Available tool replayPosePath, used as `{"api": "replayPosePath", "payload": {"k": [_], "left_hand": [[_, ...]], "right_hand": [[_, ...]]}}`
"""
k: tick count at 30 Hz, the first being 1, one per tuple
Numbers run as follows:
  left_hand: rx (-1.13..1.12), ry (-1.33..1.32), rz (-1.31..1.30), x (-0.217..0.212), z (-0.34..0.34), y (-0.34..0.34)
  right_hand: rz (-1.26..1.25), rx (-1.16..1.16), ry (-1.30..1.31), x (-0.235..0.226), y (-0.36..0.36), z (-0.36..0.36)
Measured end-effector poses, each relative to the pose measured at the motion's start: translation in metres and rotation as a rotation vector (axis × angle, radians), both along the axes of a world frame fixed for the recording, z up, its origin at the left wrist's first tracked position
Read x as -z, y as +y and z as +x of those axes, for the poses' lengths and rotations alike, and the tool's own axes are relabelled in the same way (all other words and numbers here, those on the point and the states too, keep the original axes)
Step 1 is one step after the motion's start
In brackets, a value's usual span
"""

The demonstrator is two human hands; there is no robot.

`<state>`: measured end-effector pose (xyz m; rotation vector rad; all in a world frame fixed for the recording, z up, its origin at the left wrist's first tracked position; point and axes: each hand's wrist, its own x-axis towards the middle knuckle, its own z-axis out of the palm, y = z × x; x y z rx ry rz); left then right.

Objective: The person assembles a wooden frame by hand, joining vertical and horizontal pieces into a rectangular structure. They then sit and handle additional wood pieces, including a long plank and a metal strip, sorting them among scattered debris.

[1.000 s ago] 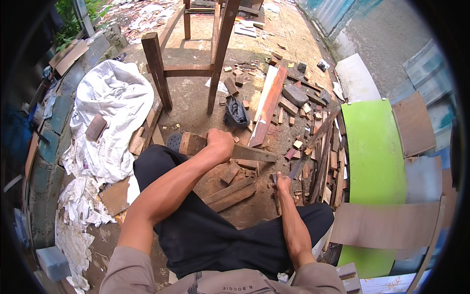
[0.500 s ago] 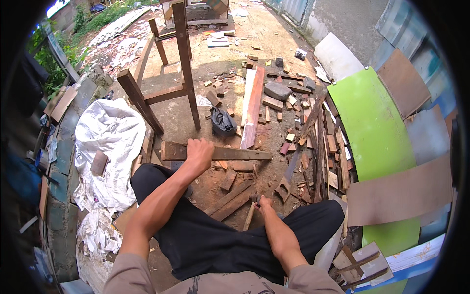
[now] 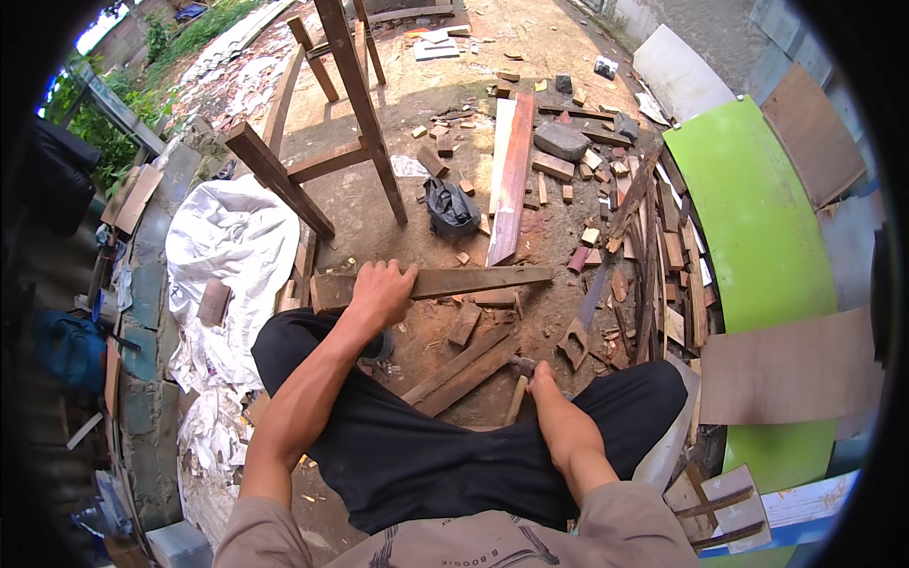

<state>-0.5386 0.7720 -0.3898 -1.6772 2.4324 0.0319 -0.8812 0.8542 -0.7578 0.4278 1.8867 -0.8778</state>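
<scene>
Your left hand (image 3: 381, 293) keeps its closed grip on the plank (image 3: 445, 282), which lies across the ground ahead of your knees. Your right hand (image 3: 547, 390) has dropped to the hammer (image 3: 519, 383); its grip is unclear.

Bright, even daylight fills the frame with soft shadows, the image stays sharp in the middle, straight edges bow toward the rim, and the corners fall to black
</scene>
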Motion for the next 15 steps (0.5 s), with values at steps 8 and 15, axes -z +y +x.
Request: {"api": "replayPosePath", "payload": {"k": [8,15], "left_hand": [[-0.024,-0.033,0.05,0.004,0.012,0.005],[-0.018,-0.039,0.076,-0.004,0.006,0.004]], "right_hand": [[0.222,-0.083,-0.267,-0.024,0.007,0.024],[0.48,-0.291,-0.333,-0.06,0.001,0.041]]}}
